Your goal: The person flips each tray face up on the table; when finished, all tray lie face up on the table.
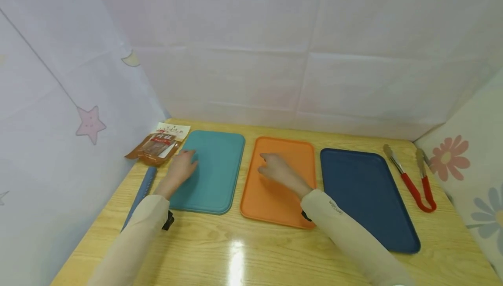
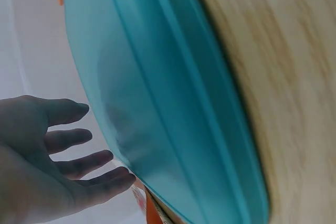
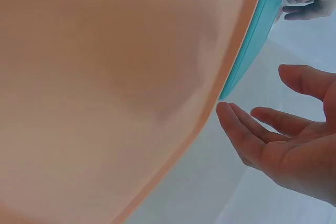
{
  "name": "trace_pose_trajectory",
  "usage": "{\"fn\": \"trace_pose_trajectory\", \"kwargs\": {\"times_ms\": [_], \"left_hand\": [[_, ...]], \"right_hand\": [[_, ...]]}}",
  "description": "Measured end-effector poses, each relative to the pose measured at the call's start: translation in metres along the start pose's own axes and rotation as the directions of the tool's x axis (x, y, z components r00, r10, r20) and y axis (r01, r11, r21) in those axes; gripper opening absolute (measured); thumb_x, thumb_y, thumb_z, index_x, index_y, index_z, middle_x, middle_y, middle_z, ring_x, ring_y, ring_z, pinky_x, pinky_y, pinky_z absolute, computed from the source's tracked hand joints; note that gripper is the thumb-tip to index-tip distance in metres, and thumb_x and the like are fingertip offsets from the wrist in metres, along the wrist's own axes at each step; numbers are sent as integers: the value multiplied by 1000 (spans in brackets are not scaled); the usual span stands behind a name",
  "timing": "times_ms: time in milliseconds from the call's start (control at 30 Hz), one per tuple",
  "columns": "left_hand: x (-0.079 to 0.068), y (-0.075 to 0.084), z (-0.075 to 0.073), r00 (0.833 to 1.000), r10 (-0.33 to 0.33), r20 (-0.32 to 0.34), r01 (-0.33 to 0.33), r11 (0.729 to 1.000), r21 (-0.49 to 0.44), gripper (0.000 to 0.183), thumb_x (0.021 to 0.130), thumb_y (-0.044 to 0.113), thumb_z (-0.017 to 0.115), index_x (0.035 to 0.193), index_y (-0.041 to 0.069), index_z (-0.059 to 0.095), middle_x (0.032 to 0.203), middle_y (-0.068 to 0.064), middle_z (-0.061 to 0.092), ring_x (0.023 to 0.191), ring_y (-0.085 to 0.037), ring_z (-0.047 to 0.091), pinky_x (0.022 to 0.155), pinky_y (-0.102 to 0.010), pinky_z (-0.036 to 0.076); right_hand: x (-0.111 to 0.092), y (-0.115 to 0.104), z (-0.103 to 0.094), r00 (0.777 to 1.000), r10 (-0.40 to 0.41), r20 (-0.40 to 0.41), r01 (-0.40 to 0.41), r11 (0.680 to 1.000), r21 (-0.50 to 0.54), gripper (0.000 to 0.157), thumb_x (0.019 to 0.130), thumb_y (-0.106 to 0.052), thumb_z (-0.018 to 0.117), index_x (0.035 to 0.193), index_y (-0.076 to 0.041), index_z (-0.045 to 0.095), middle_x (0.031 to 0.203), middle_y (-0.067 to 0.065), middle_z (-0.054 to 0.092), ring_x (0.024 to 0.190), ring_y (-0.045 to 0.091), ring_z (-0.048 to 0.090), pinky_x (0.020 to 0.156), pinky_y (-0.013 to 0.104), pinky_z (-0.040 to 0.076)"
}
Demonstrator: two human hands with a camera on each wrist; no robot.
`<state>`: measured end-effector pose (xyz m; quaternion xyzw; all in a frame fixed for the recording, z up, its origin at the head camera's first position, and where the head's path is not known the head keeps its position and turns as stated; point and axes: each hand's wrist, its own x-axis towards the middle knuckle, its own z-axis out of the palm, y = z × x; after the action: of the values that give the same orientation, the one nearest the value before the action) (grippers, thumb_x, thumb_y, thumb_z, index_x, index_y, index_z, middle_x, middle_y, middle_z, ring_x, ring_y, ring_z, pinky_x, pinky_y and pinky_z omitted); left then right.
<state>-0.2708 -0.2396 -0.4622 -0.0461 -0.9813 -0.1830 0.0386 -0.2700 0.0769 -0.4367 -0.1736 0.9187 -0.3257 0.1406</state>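
Over the far left part of the wood-grained table (image 1: 204, 251): left hand (image 1: 180, 167), one, above the left side of the teal tray (image 1: 214, 172). Fingers parted and only lightly bent, thumb standing clear of them; nothing held. Whether the fingertips touch the tray cannot be told.

Over the middle of the table: right hand (image 1: 278, 171), one, above the orange tray (image 1: 271, 205), its shadow on the tray surface. Fingers gently curved, thumb set well apart from them; nothing held. Contact with the tray likewise cannot be told.

Trays, three, rectangular with rounded corners, in a row. Teal: toward the table's far left corner. Orange: next to its right, a narrow strip of table between. Navy tray (image 1: 357, 181): right of the orange, partly covered by the right sleeve (image 1: 346, 233).

Brown packet (image 1: 155, 146), one, printed label, at the far left corner, just beside the teal tray.

Slim blue item (image 1: 142, 192), one, along the left edge, its near part overlapped by the left sleeve (image 1: 133, 233).

Tongs (image 1: 411, 188), one pair, red handles, arms spread, near the right edge, tips toward the far edge.
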Motion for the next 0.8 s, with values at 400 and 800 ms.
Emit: {"fn": "trace_pose_trajectory", "kwargs": {"times_ms": [400,800], "left_hand": [[-5,-26,-7,993,-72,97,64,994,83,43,98,10,50,128,-21,45,124,-41,49,117,-54,45,99,-62,34],[6,-43,-11,980,5,198,-25,995,100,56,99,21,52,135,-20,40,131,-38,47,123,-52,42,107,-63,22]], "right_hand": [[30,-39,41,993,-121,0,121,992,-29,54,96,-10,54,145,5,36,119,24,62,68,19,53,69,32,48],[40,-53,67,999,-52,-6,51,988,-149,56,95,-12,53,146,5,35,141,32,39,129,42,41,101,46,42]]}}
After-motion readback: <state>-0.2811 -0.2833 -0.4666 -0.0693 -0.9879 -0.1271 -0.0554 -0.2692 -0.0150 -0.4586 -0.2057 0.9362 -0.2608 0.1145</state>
